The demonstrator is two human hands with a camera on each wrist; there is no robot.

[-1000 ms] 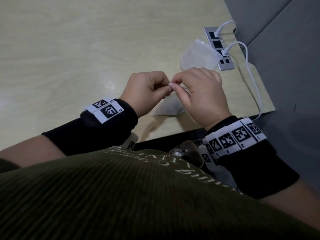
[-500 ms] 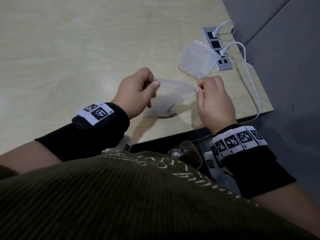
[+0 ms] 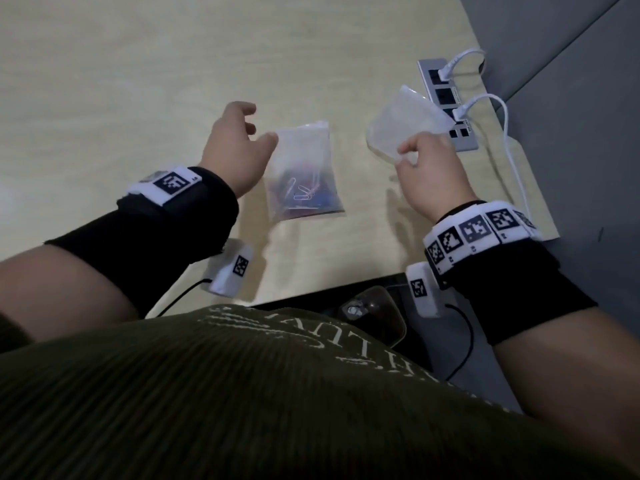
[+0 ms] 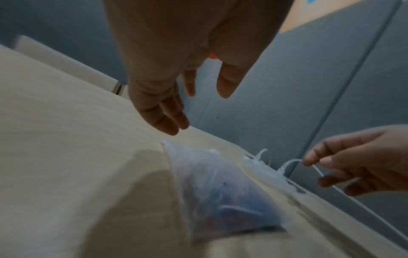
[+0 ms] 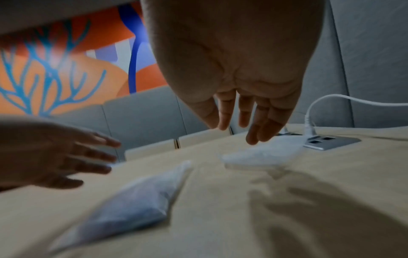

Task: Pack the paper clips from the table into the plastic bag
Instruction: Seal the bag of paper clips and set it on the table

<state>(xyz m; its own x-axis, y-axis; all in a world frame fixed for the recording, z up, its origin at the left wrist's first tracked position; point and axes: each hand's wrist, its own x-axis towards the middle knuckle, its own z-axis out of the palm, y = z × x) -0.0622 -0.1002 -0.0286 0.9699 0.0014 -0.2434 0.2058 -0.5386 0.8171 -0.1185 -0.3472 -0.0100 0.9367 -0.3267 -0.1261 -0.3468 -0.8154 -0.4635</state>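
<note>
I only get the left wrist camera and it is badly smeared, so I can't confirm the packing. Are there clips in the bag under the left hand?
Observer: Yes. The head view shows coloured paper clips inside the bag, which lies flat on the table.
Operator: Here the right hand seems to pinch a white cable.
Observer: It doesn't. In the right wrist view the right hand hangs with straight fingers, clear of the cable.
Operator: What is below it?
Observer: A second clear bag, beside the socket panel. I can see no clips in it.
</note>
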